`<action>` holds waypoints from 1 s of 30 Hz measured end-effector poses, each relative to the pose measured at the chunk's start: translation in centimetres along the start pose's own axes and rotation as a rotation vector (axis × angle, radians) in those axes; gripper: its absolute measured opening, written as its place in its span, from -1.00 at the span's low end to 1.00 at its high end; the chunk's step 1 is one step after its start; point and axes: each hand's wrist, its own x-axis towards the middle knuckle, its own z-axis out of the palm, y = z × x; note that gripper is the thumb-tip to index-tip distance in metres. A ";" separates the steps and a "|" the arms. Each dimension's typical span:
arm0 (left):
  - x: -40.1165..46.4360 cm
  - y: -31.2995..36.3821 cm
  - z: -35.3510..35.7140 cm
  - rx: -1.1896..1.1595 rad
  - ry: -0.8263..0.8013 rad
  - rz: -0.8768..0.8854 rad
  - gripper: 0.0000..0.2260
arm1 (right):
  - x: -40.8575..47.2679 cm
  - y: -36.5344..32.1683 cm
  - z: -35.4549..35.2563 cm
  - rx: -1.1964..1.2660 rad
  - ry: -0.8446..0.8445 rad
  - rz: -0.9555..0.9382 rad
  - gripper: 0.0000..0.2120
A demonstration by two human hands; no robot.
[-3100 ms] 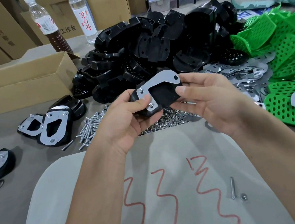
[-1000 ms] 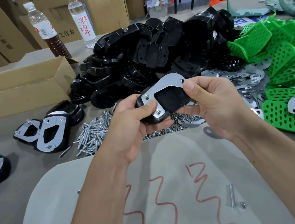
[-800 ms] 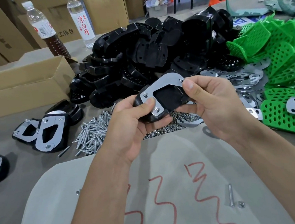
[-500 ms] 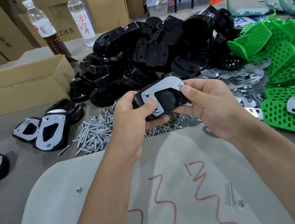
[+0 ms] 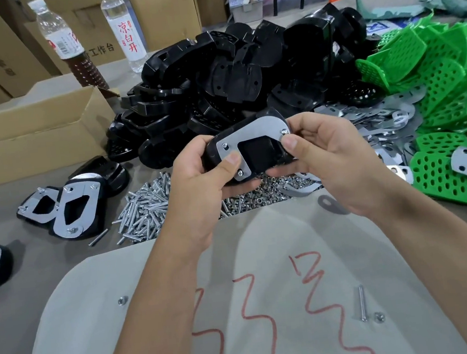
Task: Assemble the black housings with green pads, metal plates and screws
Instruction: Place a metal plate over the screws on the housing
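Bright even light, soft shadows, wide-angle bending at edges, slight overall softness

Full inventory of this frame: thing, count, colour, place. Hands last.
held housing: one, black, between both hands, centre
metal plate: one, silver, on its top face, three screw ends showing
housing pile: many, black, back centre
green pads: many, green, perforated, right
loose plates: many, silver, between the piles
screws: heap, silver, left of centre
nuts: heap, silver, under the hands
finished units: several, black and silver, left
cardboard box: one, brown, open, back left
bottles: two, back left
mat: one, grey, red scribbles, near
left hand: grips the housing
right hand: thumb by the plate's right screw
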 end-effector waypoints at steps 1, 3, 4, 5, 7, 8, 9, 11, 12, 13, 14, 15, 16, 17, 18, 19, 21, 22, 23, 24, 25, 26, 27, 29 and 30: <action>0.0 0.0 0.0 -0.001 0.006 -0.010 -0.90 | 0.0 0.0 0.1 -0.008 0.008 -0.009 -0.84; 0.1 -0.1 0.0 0.005 0.016 -0.024 -0.91 | 0.0 0.1 0.2 -0.012 0.021 -0.022 -0.83; 0.1 -0.1 0.0 0.009 0.021 -0.025 -0.91 | 0.0 0.2 0.2 -0.009 0.024 -0.020 -0.82; 0.1 -0.1 0.1 0.015 0.030 -0.024 -0.92 | 0.1 0.2 0.2 -0.006 0.025 -0.011 -0.83; 0.1 -0.3 0.2 0.048 0.053 -0.010 -0.92 | 0.2 0.3 0.2 0.003 0.025 0.016 -0.86; 0.1 -0.3 0.3 0.070 0.056 -0.004 -0.92 | 0.2 0.4 0.2 -0.006 0.034 0.023 -0.90; 0.0 -0.4 0.5 0.088 0.047 0.000 -0.91 | 0.2 0.4 0.2 -0.025 0.058 0.016 -0.90; 0.0 -0.4 0.8 0.094 0.007 0.007 -0.89 | 0.2 0.3 0.1 -0.069 0.123 -0.037 -0.84; 0.0 -0.4 0.9 0.080 -0.016 0.014 -0.88 | 0.2 0.1 0.0 -0.084 0.141 -0.070 -0.83; 0.0 -0.4 0.8 0.061 -0.039 0.027 -0.88 | 0.1 -0.1 -0.1 -0.099 0.140 -0.098 -0.83; 0.0 -0.4 0.7 0.045 -0.063 0.044 -0.87 | 0.1 -0.3 -0.2 -0.115 0.129 -0.120 -0.82; 0.1 -0.4 0.5 0.034 -0.088 0.061 -0.87 | 0.0 -0.4 -0.3 -0.134 0.116 -0.139 -0.80; 0.1 -0.4 0.3 0.028 -0.110 0.075 -0.87 | 0.0 -0.6 -0.4 -0.165 0.105 -0.165 -0.79; 0.2 -0.4 0.1 0.028 -0.128 0.083 -0.88 | 0.0 -0.7 -0.4 -0.209 0.095 -0.205 -0.78; 0.2 -0.5 0.0 0.033 -0.139 0.088 -0.88 | -0.1 -0.9 -0.4 -0.263 0.087 -0.255 -0.78; 0.3 -0.7 -0.2 0.047 -0.143 0.095 -0.86 | -0.1 -1.0 -0.3 -0.319 0.079 -0.309 -0.77; 0.5 -0.8 -0.5 0.096 -0.140 0.125 -0.83 | -0.2 -1.4 0.1 -0.412 0.064 -0.405 -0.73; 0.6 -0.8 -0.7 0.123 -0.139 0.144 -0.82 | -0.3 -1.6 0.3 -0.444 0.056 -0.439 -0.70; 0.7 -0.8 -1.0 0.147 -0.138 0.159 -0.81 | -0.3 -1.7 0.4 -0.469 0.049 -0.464 -0.70; 0.8 -0.8 -1.2 0.164 -0.136 0.169 -0.79 | -0.4 -1.8 0.5 -0.496 0.047 -0.484 -0.71; 0.8 -0.8 -1.4 0.177 -0.131 0.178 -0.78 | -0.4 -1.9 0.6 -0.528 0.048 -0.503 -0.72; 0.9 -0.8 -1.4 0.194 -0.120 0.191 -0.76 | -0.5 -2.0 0.7 -0.567 0.053 -0.521 -0.73; 0.9 -0.8 -1.4 0.224 -0.098 0.210 -0.74 | -0.5 -2.0 0.9 -0.612 0.063 -0.538 -0.76; 0.9 -0.8 -1.3 0.279 -0.056 0.245 -0.66 | -0.6 -2.0 1.4 -0.706 0.084 -0.567 -0.82; 1.0 -0.7 -1.4 0.279 -0.039 0.242 -0.60 | -0.7 -2.0 1.7 -0.748 0.089 -0.578 -0.84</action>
